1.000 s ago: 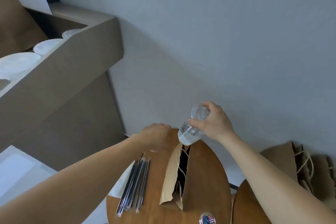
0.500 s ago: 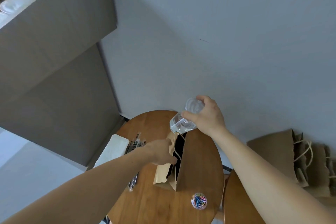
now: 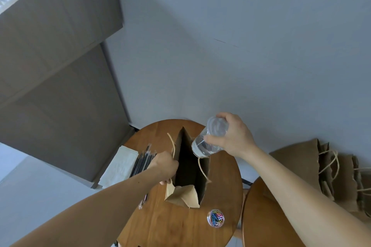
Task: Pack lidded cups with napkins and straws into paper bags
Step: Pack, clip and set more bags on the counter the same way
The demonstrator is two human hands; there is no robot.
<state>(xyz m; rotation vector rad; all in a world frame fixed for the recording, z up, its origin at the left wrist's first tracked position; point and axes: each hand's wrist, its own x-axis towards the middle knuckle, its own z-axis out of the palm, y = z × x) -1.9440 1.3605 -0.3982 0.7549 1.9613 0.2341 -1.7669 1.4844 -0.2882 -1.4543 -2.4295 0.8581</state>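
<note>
**Cup held over open bag**

Napkins (image 3: 120,166) and black straws (image 3: 143,160) lie at the left edge of the round table (image 3: 170,226). The left hand (image 3: 165,165) grips the left rim of the paper bag (image 3: 181,196), which stands open mid-table. The right hand (image 3: 233,137) is clamped on the lidded cup (image 3: 208,140), tilted over the bag's mouth. A tub of paper clips (image 3: 215,218) sits near the right edge. Spare bags (image 3: 321,166) lean on the wall at far right.
</note>
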